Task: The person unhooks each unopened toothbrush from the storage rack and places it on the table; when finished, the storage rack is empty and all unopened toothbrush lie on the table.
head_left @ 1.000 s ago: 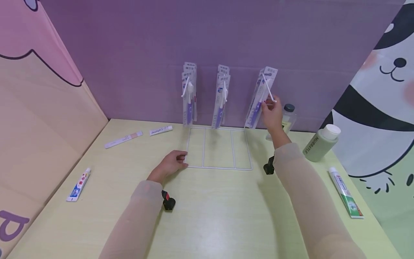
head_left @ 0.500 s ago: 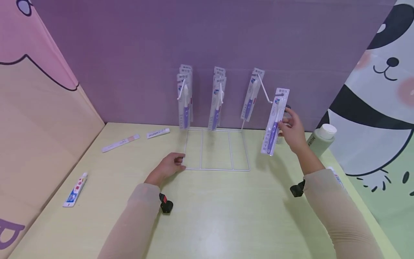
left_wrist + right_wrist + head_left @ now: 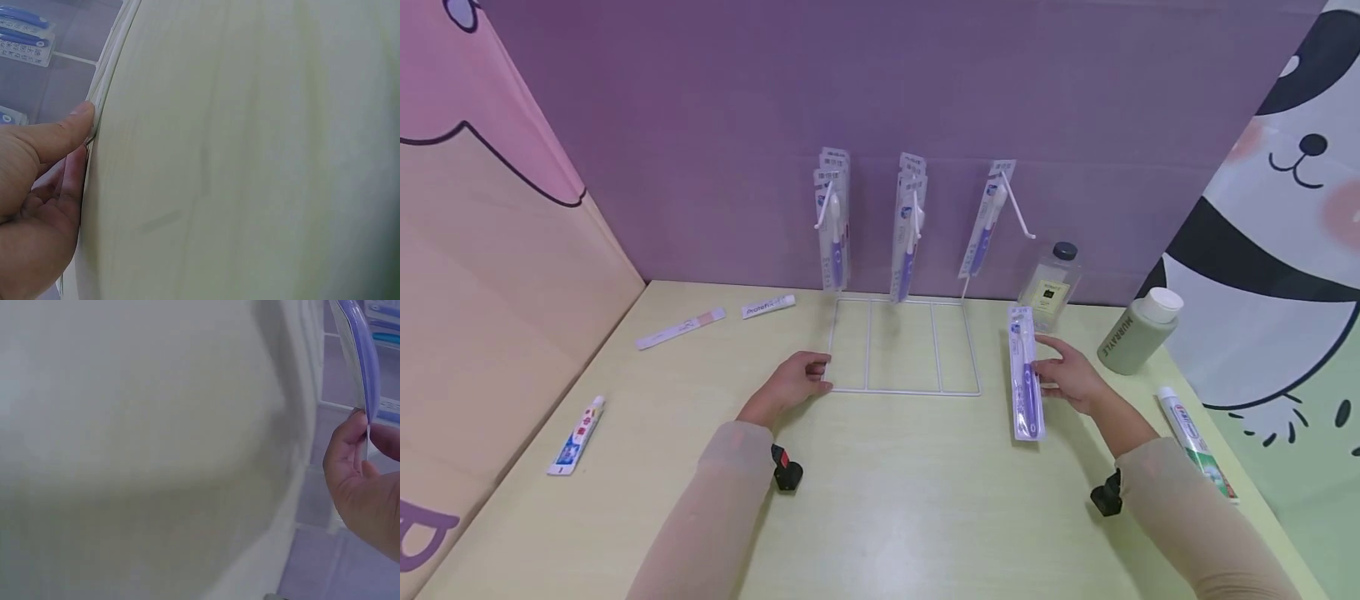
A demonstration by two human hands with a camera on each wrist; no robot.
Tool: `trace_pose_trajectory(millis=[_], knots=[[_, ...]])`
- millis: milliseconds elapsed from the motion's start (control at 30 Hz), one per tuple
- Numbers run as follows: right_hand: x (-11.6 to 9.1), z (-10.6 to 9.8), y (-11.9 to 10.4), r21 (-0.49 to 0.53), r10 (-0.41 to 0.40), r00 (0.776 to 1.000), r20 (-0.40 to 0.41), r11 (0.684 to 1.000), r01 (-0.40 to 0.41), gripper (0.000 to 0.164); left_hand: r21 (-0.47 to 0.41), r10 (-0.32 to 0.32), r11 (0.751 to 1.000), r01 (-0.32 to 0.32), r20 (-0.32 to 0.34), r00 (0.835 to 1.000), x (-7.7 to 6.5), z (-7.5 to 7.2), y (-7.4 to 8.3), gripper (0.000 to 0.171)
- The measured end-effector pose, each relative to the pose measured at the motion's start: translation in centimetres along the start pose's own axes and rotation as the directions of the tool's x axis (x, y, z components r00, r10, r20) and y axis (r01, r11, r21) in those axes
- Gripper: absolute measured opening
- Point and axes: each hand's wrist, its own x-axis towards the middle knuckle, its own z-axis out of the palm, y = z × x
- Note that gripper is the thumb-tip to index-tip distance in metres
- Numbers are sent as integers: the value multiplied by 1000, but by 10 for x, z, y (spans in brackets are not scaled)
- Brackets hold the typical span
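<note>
My right hand (image 3: 1070,377) pinches the edge of a packaged toothbrush (image 3: 1022,342), purple-handled in a clear and white blister pack, low over the table at right. In the right wrist view, the thumb and fingers meet on the edge of the pack (image 3: 367,362). My left hand (image 3: 792,385) holds the front left corner of a white wire display rack (image 3: 902,392), thumb and fingers on either side of the wire. More packaged toothbrushes hang from its hooks: several on the left (image 3: 832,242), several in the middle (image 3: 907,242), and at least one on the right (image 3: 985,225).
Behind the right hand stand a clear bottle with a black cap (image 3: 1049,292) and a green bottle with a white cap (image 3: 1138,333). Toothpaste tubes lie at right (image 3: 1195,442) and left (image 3: 577,437). A small tube (image 3: 768,307) and a slim packet (image 3: 681,329) lie back left.
The right hand has taken a packaged toothbrush off the right hook and brought it down and right, toward the table. The left hand has stayed at the rack's corner.
</note>
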Motion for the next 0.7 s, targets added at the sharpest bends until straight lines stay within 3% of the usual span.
trace_pose_trajectory(millis=[233,467,700], knots=[[3,7,23,-24,167,985,52,986,-166,60,3,-7,1000,7,2,1000,1,1,0,52],[1,12,21,-141,172,985,18,976,-168,61,-12,-9,1000,9,-3,1000,0,0,1,52],[-3,15,17,-189,181,983,-11,965,-180,56,-17,-15,1000,15,6,1000,1,0,0,53]])
